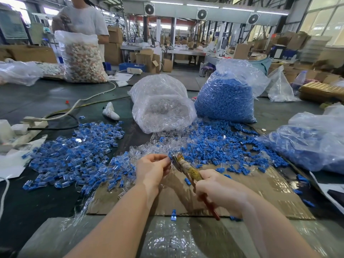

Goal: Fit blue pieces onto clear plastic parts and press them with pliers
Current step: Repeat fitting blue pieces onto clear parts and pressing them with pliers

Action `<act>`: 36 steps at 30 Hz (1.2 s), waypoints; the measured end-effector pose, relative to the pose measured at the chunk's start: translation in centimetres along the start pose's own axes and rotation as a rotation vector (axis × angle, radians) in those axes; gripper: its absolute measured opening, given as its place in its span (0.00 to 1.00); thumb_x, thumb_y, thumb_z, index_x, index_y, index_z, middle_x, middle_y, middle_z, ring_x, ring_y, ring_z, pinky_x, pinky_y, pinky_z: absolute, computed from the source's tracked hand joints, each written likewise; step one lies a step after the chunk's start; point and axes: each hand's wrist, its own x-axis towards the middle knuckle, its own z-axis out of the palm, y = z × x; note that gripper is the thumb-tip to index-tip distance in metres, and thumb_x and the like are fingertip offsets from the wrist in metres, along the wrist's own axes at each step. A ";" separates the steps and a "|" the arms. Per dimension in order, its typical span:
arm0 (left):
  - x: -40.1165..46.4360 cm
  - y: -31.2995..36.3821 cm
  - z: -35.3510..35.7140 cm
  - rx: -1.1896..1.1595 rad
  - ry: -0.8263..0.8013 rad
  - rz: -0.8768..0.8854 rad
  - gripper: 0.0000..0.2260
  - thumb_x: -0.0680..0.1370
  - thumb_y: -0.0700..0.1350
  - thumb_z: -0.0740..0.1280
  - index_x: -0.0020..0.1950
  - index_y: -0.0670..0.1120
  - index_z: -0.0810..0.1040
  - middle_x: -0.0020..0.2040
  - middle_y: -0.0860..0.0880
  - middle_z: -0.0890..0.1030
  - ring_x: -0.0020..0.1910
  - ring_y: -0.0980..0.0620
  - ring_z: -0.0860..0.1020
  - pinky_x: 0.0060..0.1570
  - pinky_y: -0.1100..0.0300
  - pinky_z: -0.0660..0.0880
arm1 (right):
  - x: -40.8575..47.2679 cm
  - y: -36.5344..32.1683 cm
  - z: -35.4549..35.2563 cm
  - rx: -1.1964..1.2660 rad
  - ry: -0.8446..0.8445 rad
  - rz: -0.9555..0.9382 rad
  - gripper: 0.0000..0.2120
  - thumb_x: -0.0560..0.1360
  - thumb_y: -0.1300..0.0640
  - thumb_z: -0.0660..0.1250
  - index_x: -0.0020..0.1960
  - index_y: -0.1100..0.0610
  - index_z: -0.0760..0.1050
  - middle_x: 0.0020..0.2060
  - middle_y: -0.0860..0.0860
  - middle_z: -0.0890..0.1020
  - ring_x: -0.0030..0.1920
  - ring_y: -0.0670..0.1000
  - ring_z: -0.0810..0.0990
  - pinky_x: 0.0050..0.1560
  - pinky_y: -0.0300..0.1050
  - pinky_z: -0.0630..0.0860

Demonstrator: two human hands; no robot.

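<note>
Gripping pliers [188, 169], right hand [219, 190] (no legible writing).

Two hands: left [152, 169], right [219, 189]. One pliers [188, 167]. One cardboard sheet [260, 192] on desk [46, 95]. One bag of clear parts [162, 103]. Two bags of blue pieces: upright one [226, 97], flatter one [312, 142] at right. Loose blue pieces [223, 146], clear parts [149, 148], assembled ones [74, 157]: too many to count. One bag of pale bits [81, 56]. Three fans [202, 14] overhead. One person [87, 19] standing.
</note>
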 end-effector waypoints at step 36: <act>0.5 0.9 -5.1 1.137 0.446 0.516 0.09 0.78 0.47 0.64 0.55 0.54 0.80 0.51 0.50 0.79 0.46 0.51 0.70 0.47 0.55 0.66 | 1.3 5.8 -3.3 -0.477 0.735 0.240 0.23 0.75 0.49 0.65 0.68 0.53 0.65 0.64 0.57 0.69 0.66 0.58 0.64 0.64 0.56 0.62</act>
